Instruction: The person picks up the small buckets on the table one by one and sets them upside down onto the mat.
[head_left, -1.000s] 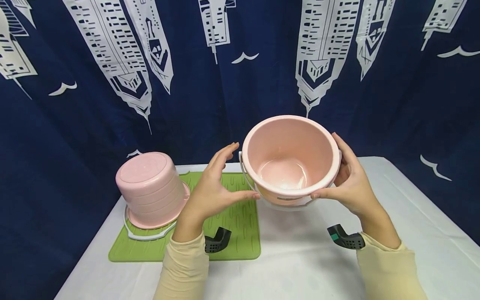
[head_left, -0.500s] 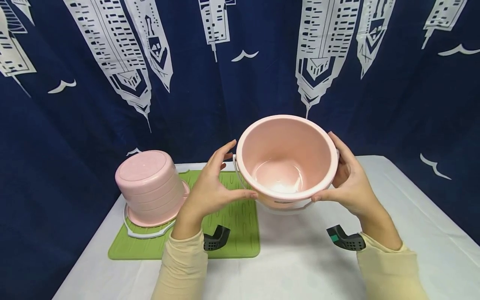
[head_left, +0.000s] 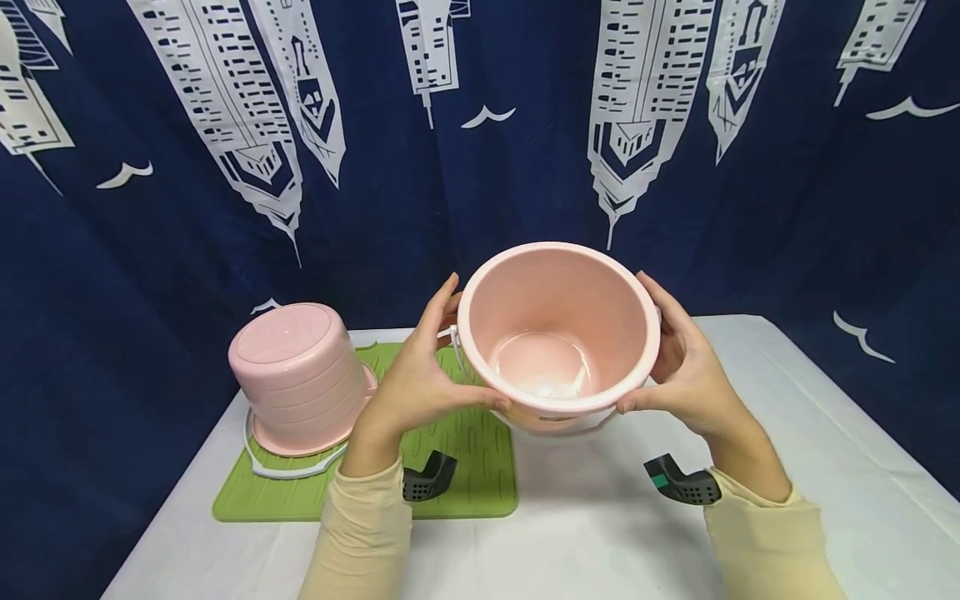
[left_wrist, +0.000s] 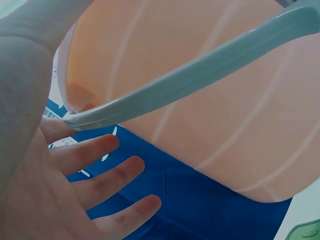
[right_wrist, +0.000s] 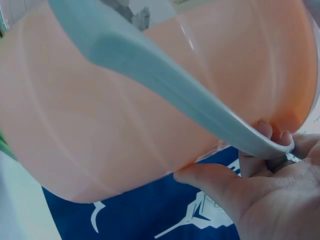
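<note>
A pink bucket (head_left: 555, 333) is held up above the table, its mouth tilted toward the head camera and nothing visible inside. My right hand (head_left: 693, 375) grips its right rim, thumb at the front and fingers behind. At the left rim, my left hand (head_left: 420, 383) has its thumb and index finger against the bucket. Its other fingers (left_wrist: 112, 182) are spread beside the wall in the left wrist view. The pale handle (left_wrist: 195, 75) hangs down along the bucket's side. That handle (right_wrist: 165, 85) crosses the right wrist view, some right fingers tucked near its end.
A second pink bucket (head_left: 300, 379) stands upside down on a green mat (head_left: 472, 479) at the left, its handle (head_left: 296, 472) lying on the mat. White cloth (head_left: 585, 542) covers the table. A dark blue curtain (head_left: 495, 192) with white city prints hangs behind.
The held bucket has moved left and slightly down, together with my right hand. The gap between my left hand and the bucket's left rim has closed.
</note>
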